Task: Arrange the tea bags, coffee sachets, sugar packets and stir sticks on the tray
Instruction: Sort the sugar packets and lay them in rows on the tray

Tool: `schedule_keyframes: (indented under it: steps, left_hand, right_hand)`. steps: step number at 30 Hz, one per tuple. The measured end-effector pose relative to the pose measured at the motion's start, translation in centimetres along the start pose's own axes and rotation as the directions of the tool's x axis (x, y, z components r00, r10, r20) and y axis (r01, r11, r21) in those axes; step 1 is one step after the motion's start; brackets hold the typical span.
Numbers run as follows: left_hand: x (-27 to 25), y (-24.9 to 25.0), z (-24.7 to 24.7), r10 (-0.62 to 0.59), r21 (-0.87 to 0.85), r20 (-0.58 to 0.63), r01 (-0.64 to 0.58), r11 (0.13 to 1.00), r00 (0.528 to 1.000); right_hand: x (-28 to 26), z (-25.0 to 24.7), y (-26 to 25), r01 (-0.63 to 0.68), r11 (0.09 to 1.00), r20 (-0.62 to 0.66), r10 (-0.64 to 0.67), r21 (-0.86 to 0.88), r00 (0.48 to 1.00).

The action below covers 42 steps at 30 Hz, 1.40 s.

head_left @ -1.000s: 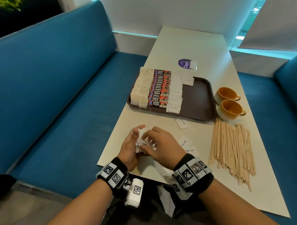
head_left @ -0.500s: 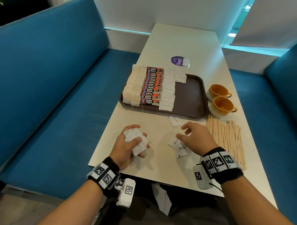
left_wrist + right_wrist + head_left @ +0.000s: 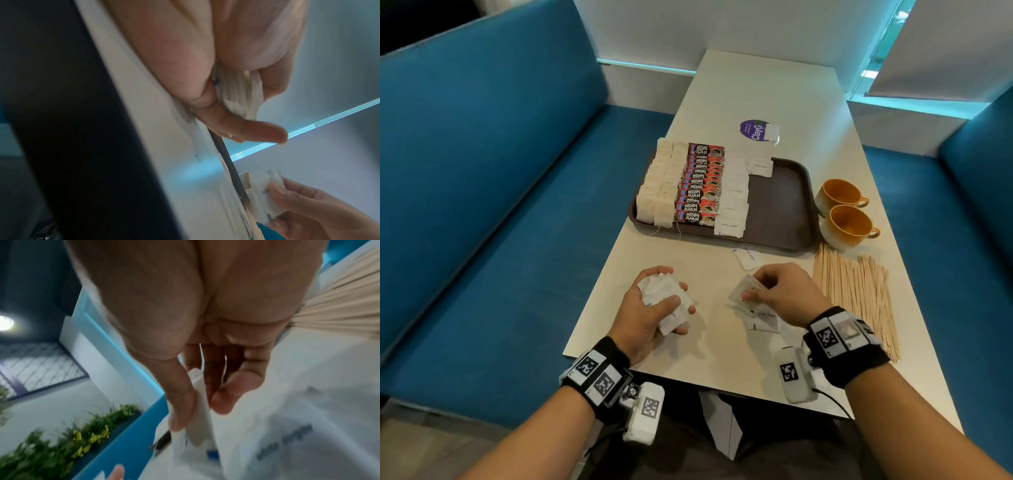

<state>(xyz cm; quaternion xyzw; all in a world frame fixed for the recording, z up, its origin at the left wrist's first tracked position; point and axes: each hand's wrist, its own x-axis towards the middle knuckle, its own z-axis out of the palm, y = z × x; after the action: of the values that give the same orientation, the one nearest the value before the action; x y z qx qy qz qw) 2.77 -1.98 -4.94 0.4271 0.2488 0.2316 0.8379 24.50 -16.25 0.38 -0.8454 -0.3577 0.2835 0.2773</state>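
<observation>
Gathering loose sugar packets at the near table edge

Your left hand [image 3: 654, 308] grips a wad of packets [image 3: 666, 296]; your right hand [image 3: 780, 293] pinches one packet [image 3: 744, 289] between thumb and fingers, lifted off others lying under it. One stray [image 3: 748, 257] lies just ahead, nearer your right. The tray [image 3: 780, 205] sits beyond, its long axis crosswise, right half bare; sticks [image 3: 856, 294] lie right.

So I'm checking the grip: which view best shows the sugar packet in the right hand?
The right wrist view: the sugar packet sits close up, pinched between thumb and fingers of the right hand. The head view shows it small, partly covered by the fingers; the left wrist view shows it blurred at the corner.
</observation>
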Motion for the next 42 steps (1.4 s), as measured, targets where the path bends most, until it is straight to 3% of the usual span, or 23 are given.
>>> schedule_keyframes:
  steps: [3, 6, 12, 17, 21, 26, 29, 31, 35, 37, 42]
  left_hand:
    - [0.0, -0.1, 0.1, 0.012, 0.017, -0.005, -0.012, 1.000, 1.000]
    - [-0.1, -0.1, 0.1, 0.015, 0.021, -0.017, -0.015, 1.000, 1.000]
    - [-0.1, 0.0, 0.3, 0.021, 0.028, -0.026, -0.020, 0.999, 0.999]
    - [-0.2, 0.1, 0.2, 0.000, -0.045, 0.006, 0.001, 0.999, 1.000]
    - [-0.2, 0.3, 0.2, -0.024, -0.079, 0.010, 0.025, 0.997, 1.000]
    - [-0.3, 0.4, 0.2, -0.031, -0.063, -0.018, 0.030, 0.998, 0.999]
    - [-0.1, 0.4, 0.3, -0.039, -0.052, -0.035, 0.037, 0.998, 0.999]
    - [0.0, 0.3, 0.3, -0.040, -0.043, -0.037, 0.038, 0.998, 0.999]
    - [0.1, 0.2, 0.4, -0.020, 0.013, -0.106, 0.021, 1.000, 0.994]
    - [0.0, 0.1, 0.4, -0.022, -0.007, -0.105, 0.022, 1.000, 0.994]
    - [-0.1, 0.1, 0.1, -0.102, -0.081, -0.066, 0.097, 0.992, 0.993]
  right_hand:
    - [-1.0, -2.0, 0.2, -0.004, 1.000, 0.077, 0.002, 0.028, 0.997]
    - [-1.4, -2.3, 1.0, -0.009, 0.987, 0.134, 0.031, -0.158, 0.990]
    - [-1.7, -0.8, 1.7, 0.024, 0.911, 0.093, 0.016, -0.411, 0.996]
    - [-1.9, 0.1, 0.8, 0.040, 0.902, 0.163, 0.033, -0.429, 0.986]
    - [-1.7, 0.7, 0.9, -0.034, 0.954, 0.179, 0.091, -0.298, 0.980]
    - [-1.7, 0.9, 0.6, 0.014, 0.938, 0.203, 0.060, -0.346, 0.977]
    - [-1.6, 0.7, -0.4, 0.080, 0.973, 0.154, -0.047, -0.215, 0.987]
    - [-1.7, 0.7, -2.0, 0.119, 0.992, 0.147, -0.122, 0.030, 0.981]
    - [-1.8, 2.8, -5.5, 0.085, 0.848, 0.200, -0.220, 0.523, 0.955]
    - [-1.4, 4.5, -6.6, 0.060, 0.822, 0.217, -0.219, 0.566, 0.951]
    - [0.0, 7.3, -7.2, 0.082, 0.906, 0.121, -0.144, 0.415, 0.982]
